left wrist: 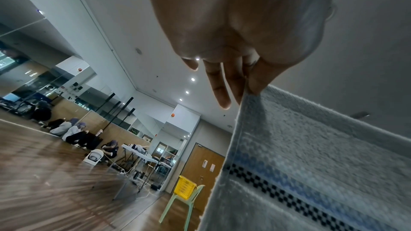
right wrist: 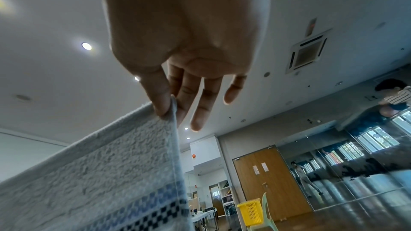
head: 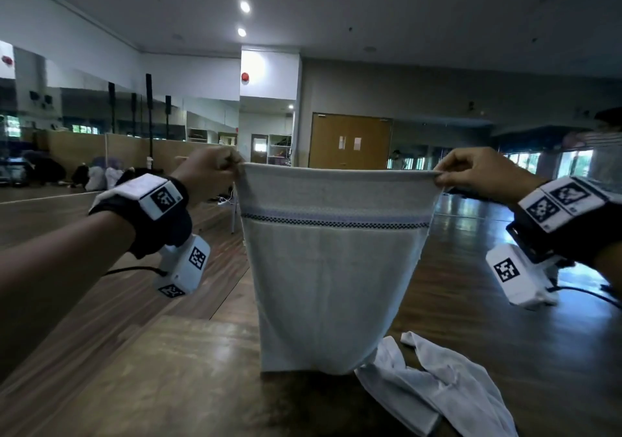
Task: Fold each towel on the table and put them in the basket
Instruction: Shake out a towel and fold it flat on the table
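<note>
A pale grey towel [head: 333,261] with a blue band and a dark checked stripe hangs spread out in the air, its lower edge just at the table. My left hand [head: 215,170] pinches its top left corner between thumb and forefinger, plain in the left wrist view [left wrist: 246,90]. My right hand [head: 471,170] pinches the top right corner [right wrist: 171,106] the same way, other fingers straight. A second, white towel [head: 434,382] lies crumpled on the wooden table to the right. The yellow basket [left wrist: 185,187] sits on a pale green chair beyond the table, also visible as the basket [right wrist: 250,215].
The wooden table [head: 161,376] spreads below the hanging towel. The pale green chair [left wrist: 177,206] stands on the wooden floor ahead. People sit by the mirrored wall [head: 97,174] at far left, and a person [head: 606,140] stands at far right. Wooden doors [head: 350,143] lie straight ahead.
</note>
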The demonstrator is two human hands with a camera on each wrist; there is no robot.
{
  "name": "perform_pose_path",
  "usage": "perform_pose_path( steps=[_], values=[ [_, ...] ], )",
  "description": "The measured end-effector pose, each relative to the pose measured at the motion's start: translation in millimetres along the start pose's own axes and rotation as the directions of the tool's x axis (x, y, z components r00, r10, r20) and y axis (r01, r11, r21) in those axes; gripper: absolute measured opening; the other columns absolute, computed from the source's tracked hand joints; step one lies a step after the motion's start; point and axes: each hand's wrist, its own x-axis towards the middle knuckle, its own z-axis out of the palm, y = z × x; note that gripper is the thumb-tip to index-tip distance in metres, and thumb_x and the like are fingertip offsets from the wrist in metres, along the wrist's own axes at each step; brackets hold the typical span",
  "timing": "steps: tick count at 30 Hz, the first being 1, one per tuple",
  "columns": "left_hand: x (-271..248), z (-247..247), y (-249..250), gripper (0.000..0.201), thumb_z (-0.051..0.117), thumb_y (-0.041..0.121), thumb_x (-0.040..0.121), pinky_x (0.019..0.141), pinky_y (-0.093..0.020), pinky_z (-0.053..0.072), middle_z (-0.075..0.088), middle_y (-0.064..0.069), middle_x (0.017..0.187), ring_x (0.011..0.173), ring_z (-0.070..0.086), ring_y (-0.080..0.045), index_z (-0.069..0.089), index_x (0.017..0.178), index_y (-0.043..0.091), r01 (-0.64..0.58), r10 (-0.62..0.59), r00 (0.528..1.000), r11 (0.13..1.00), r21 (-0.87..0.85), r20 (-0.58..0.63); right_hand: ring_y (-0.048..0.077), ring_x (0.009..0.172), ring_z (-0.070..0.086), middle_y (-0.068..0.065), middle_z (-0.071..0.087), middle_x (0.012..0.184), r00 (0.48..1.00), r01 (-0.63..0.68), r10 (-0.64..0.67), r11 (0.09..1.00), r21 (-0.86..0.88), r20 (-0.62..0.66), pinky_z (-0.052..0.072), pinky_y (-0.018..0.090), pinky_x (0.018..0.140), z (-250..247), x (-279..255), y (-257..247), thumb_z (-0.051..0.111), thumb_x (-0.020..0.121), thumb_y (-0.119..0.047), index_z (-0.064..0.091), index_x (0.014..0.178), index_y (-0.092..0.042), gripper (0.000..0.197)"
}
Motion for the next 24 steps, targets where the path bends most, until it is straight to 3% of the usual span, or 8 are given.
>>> perform_pose_path(
  steps=[2,4,7,12,14,18,21,24],
  values=[
    [-7,8,-9,0.006,0.053,0.007,0.091,0.06,-0.022,0.04,0.054,0.002,0.075,0.069,0.05,-0.013,0.057,0.087,0.01,0.006,-0.005,1.0,1.0,-0.009,0.024,0.012,0.069,0.06,-0.001,0.066,0.071,0.999,-0.019,0.019,1.0,-0.007,0.037,0.045,0.015,0.059,9,-4,5,0.065,0.083,-0.002,0.061,0.077,-0.018,0.017],
    [-13,17,-20,0.008,0.053,0.006,0.091,0.064,-0.027,0.04,0.054,0.001,0.075,0.071,0.049,-0.015,0.058,0.087,0.01,0.026,-0.023,0.998,0.999,-0.042,0.052,0.017,0.072,0.062,-0.005,0.068,0.063,0.998,-0.038,0.038,0.999,0.003,0.047,0.049,0.026,0.072,18,-5,14,0.066,0.081,-0.001,0.062,0.076,-0.017,0.017],
    [-23,36,-39,0.009,0.053,0.005,0.091,0.07,-0.028,0.038,0.054,-0.004,0.075,0.074,0.048,-0.017,0.058,0.084,0.01,0.059,-0.056,0.996,0.997,-0.046,0.073,0.023,0.079,0.063,0.002,0.068,0.077,0.995,-0.072,0.069,0.997,0.028,0.078,0.049,0.037,0.083,36,-11,28,0.067,0.08,-0.002,0.063,0.078,-0.016,0.014],
    [-58,81,-72,0.011,0.052,0.01,0.092,0.066,-0.029,0.038,0.054,-0.004,0.075,0.072,0.048,-0.017,0.056,0.082,0.012,0.119,-0.113,0.974,0.993,-0.021,0.196,0.013,0.069,0.061,-0.001,0.066,0.072,0.978,-0.132,0.121,0.99,0.057,0.171,0.052,0.018,0.067,83,-33,64,0.065,0.08,0.003,0.061,0.074,-0.015,0.02],
    [-82,105,-86,0.011,0.052,0.008,0.092,0.068,-0.031,0.037,0.055,-0.009,0.077,0.073,0.048,-0.02,0.055,0.082,0.01,0.131,-0.13,0.957,0.991,0.013,0.261,0.009,0.067,0.062,-0.004,0.067,0.068,0.962,-0.161,0.149,0.986,0.034,0.229,0.052,0.017,0.066,109,-50,86,0.066,0.08,0.003,0.061,0.073,-0.016,0.021],
    [-137,158,-120,0.018,0.054,0.01,0.091,0.07,-0.028,0.036,0.054,0.002,0.071,0.065,0.051,-0.005,0.054,0.076,0.02,0.161,-0.181,0.877,0.983,0.084,0.445,0.018,0.072,0.062,0.011,0.067,0.076,0.904,-0.245,0.229,0.97,-0.002,0.361,0.052,0.036,0.073,171,-100,135,0.066,0.08,0.004,0.061,0.072,-0.013,0.019],
    [-176,194,-143,0.005,0.051,0.029,0.093,0.089,-0.034,0.04,0.065,0.002,0.097,0.095,0.059,-0.018,0.054,0.089,0.028,0.121,-0.274,0.789,0.947,0.297,0.55,0.026,0.082,0.063,0.012,0.068,0.083,0.853,-0.293,0.293,0.954,-0.066,0.431,0.05,0.044,0.081,220,-142,168,0.067,0.08,-0.001,0.061,0.073,-0.014,0.016],
    [-205,228,-169,0.006,0.048,0.037,0.091,0.097,-0.041,0.038,0.065,0.005,0.102,0.1,0.059,-0.02,0.052,0.087,0.034,0.14,-0.329,0.718,0.932,0.335,0.613,0.022,0.078,0.063,0.004,0.067,0.077,0.823,-0.339,0.341,0.936,-0.09,0.454,0.052,0.044,0.08,260,-173,198,0.068,0.078,-0.003,0.061,0.068,-0.021,0.022]
  ],
)
